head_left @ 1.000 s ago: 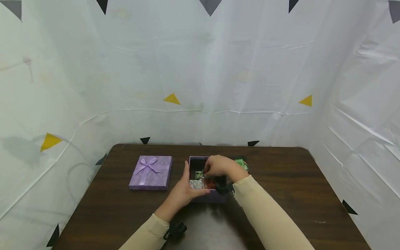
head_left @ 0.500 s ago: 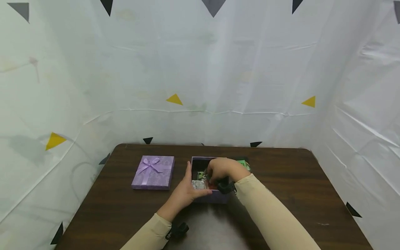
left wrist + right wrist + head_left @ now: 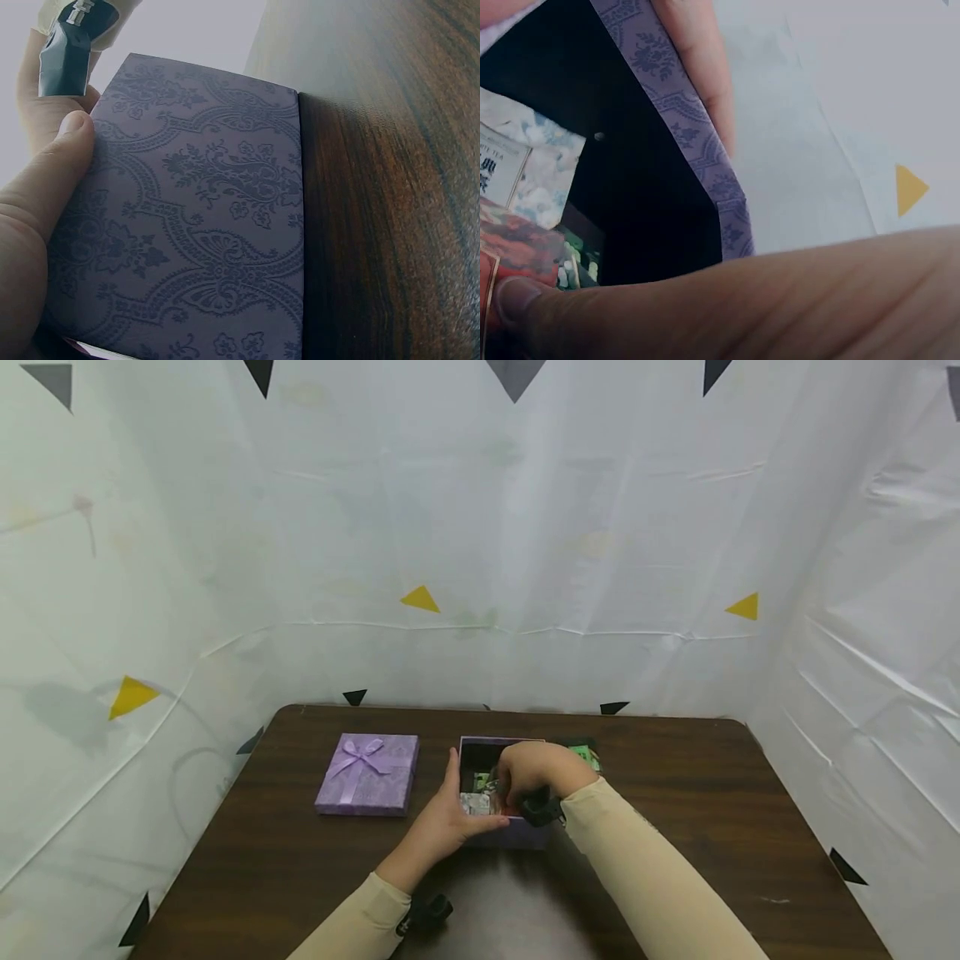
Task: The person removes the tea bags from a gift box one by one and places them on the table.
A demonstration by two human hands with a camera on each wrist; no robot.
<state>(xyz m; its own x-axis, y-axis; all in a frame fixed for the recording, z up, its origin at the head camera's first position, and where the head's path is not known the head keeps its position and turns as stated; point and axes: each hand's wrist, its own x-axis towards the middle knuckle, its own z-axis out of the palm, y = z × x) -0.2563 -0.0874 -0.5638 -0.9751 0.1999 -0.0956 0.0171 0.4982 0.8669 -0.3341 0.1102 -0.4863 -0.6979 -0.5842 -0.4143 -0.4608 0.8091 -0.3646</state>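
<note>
Dark wooden tabletop (image 3: 697,827) extends far rightward; left hand (image 3: 435,831), fingers straight, touches purple patterned box (image 3: 517,835); right-wrist view alone shows right hand (image 3: 543,768) touching red packet (image 3: 521,236), grip unclear.

White sheeting (image 3: 480,527): bright, soft shadow at left
Table (image 3: 675,777): dim, pale glare at front
Gift-box interior (image 3: 652,187): near-black
</note>
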